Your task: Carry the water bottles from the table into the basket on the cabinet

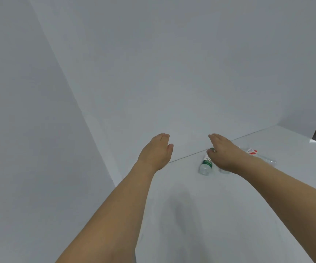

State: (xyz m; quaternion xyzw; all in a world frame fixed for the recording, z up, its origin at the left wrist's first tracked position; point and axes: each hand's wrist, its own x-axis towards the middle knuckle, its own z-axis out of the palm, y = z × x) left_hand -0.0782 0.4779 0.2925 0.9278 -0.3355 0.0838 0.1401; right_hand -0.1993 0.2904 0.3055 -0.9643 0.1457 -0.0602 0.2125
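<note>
Clear plastic green-label bottle [205, 164] lay on table [229, 215], lower right of centre, under right hand [224, 155]. Both hands' fingers straight, together; left hand [156, 151] empty. Likely light, slippery; grip mid-body.

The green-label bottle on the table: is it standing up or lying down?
Lying down. The green-label bottle rests lengthwise on the white table, its green cap beside the right hand.

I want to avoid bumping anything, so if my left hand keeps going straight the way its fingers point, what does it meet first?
Probably the white wall behind the table. No bottle lies ahead of the left hand, though depth is unclear.
</note>
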